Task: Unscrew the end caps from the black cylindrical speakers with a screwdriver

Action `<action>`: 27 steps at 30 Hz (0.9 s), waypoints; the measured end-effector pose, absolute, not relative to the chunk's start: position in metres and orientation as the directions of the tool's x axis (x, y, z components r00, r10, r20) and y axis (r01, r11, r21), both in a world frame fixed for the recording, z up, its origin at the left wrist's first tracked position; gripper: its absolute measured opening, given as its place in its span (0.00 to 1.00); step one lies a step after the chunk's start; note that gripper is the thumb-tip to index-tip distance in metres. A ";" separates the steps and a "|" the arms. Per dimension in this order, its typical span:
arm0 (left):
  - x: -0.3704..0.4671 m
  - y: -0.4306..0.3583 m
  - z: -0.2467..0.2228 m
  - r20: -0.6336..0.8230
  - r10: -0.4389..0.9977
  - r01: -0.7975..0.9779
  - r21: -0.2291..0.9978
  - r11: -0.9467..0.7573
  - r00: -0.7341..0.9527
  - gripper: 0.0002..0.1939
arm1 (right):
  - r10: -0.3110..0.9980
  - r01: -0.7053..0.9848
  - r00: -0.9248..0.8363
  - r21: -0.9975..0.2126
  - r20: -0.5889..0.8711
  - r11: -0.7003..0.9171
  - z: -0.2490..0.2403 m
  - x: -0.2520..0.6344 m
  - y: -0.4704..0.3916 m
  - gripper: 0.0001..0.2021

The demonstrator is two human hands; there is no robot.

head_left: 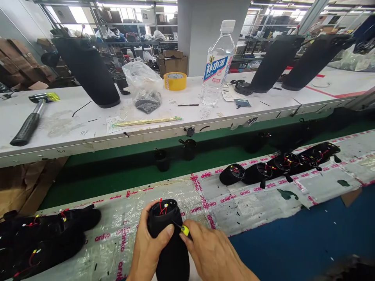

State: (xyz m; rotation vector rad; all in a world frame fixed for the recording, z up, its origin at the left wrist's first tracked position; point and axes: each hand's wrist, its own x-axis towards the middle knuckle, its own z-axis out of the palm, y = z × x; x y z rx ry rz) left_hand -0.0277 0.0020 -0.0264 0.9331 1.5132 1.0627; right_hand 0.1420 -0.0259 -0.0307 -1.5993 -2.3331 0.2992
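Note:
My left hand is wrapped round the upper part of a black fabric-covered speaker housing, thumb across its front. The housing stands tilted, its round open end up, with red wires and small white and yellow connectors inside. My right hand is closed on a small screwdriver-like tool with a yellow and black handle. Its thin dark tip touches the housing just below the rim, beside my left thumb. The fingers of my right hand partly hide the handle.
Similar black housings lie on the plastic-covered bench at left and right. On the white shelf are a hammer, upright housings, a plastic bag, yellow tape and a water bottle.

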 end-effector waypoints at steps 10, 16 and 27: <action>-0.033 0.006 -0.035 -0.214 0.931 0.307 0.902 0.305 -0.297 0.40 | 0.956 0.925 -0.288 -0.244 0.050 0.292 -0.037 0.130 -0.031 0.04; -0.034 0.006 -0.036 -0.201 0.924 0.308 0.901 0.304 -0.324 0.41 | 0.954 0.941 -0.294 -0.191 -0.056 0.279 -0.024 0.122 -0.022 0.04; -0.063 0.008 -0.091 -0.471 0.834 -0.073 0.879 0.471 -0.288 0.36 | 0.977 0.912 -0.185 -0.354 0.103 0.210 -0.053 0.132 -0.049 0.07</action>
